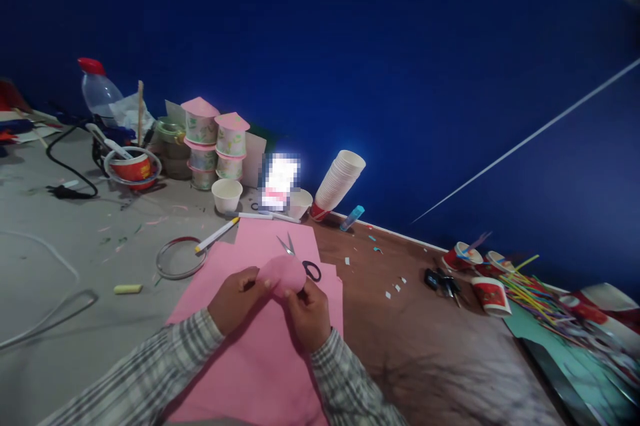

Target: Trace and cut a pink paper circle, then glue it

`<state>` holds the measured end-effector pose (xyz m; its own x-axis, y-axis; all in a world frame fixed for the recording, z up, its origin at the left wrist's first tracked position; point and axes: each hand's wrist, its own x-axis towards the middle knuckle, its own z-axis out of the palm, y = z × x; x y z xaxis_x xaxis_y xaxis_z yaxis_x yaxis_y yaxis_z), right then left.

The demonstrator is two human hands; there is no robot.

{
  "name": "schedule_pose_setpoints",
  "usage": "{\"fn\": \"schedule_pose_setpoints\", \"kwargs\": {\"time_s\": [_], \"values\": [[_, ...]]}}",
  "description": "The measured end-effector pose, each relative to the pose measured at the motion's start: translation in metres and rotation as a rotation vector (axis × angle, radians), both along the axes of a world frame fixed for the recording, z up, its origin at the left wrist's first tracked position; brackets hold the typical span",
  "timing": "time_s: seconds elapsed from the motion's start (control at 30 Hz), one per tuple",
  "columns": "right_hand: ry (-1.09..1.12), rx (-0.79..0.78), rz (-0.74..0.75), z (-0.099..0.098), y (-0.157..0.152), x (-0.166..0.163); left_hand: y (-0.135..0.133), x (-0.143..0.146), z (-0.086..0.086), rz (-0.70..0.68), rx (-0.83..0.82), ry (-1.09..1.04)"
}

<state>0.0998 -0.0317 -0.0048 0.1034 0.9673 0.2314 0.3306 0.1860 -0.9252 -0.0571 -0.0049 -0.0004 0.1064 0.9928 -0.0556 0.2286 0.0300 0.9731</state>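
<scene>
Between my two hands is a small rounded piece of pink paper (283,274), held above larger pink sheets (280,359). My left hand (241,298) pinches its left edge, thumb on top. On the other side, the thumb and fingers of my right hand (309,314) grip the lower right edge. Scissors (311,271) lie on the sheets just behind the paper, blades spread and one handle loop partly hidden. A marker with a yellow end (217,235) rests at the upper left of the sheets, near a roll of tape (181,257).
Decorated cup towers with pink cone tops (200,121) stand at the back left, beside a white cup (227,196). A glowing blurred screen (280,181) and a leaning stack of paper cups (341,181) are by the wall. Keys (443,283) and colourful pipe cleaners (537,299) lie to the right.
</scene>
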Motion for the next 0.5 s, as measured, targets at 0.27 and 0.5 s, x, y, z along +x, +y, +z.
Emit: {"fn": "schedule_pose_setpoints", "kwargs": {"time_s": [0.27, 0.5], "values": [[-0.028, 0.058, -0.155, 0.0018, -0.0006, 0.0022, -0.0017, 0.0028, 0.0052, -0.033, -0.067, -0.07], [0.374, -0.217, -0.022, -0.0066, 0.0008, -0.0035, -0.0053, 0.0093, -0.0019, -0.098, -0.244, -0.283]]}}
